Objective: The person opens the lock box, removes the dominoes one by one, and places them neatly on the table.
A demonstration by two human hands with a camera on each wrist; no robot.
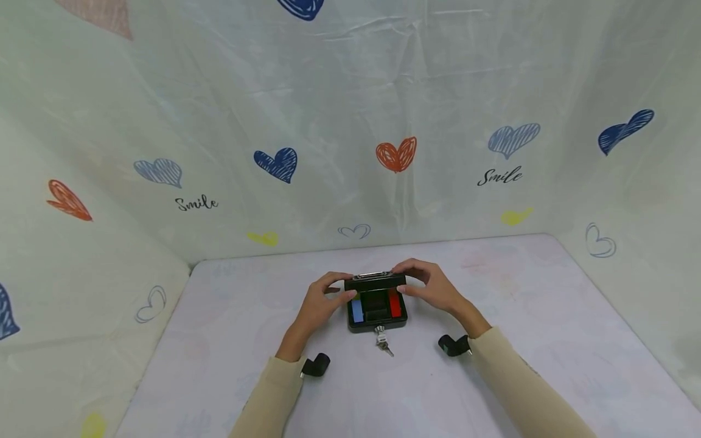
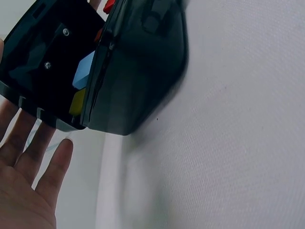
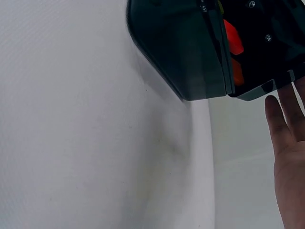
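A black cash box (image 1: 378,328) rests on the table with its lid (image 1: 378,283) raised; a metal handle runs along the lid. My left hand (image 1: 320,301) holds the lid's left end, thumb on the near side and fingers behind. At the right end my right hand (image 1: 435,289) grips it likewise. Inside lie a blue block (image 1: 358,311) on the left and a red block (image 1: 395,304) on the right. The left wrist view shows a yellow block (image 2: 77,102) beside the blue one. An orange piece (image 3: 237,71) appears in the right wrist view. Keys (image 1: 382,344) hang from the front lock.
The box stands toward the far middle of a white-covered table (image 1: 219,359). Behind and at both sides hangs a pale curtain (image 1: 328,201) printed with hearts. Black camera mounts (image 1: 316,365) sit at both wrists, just above the table.
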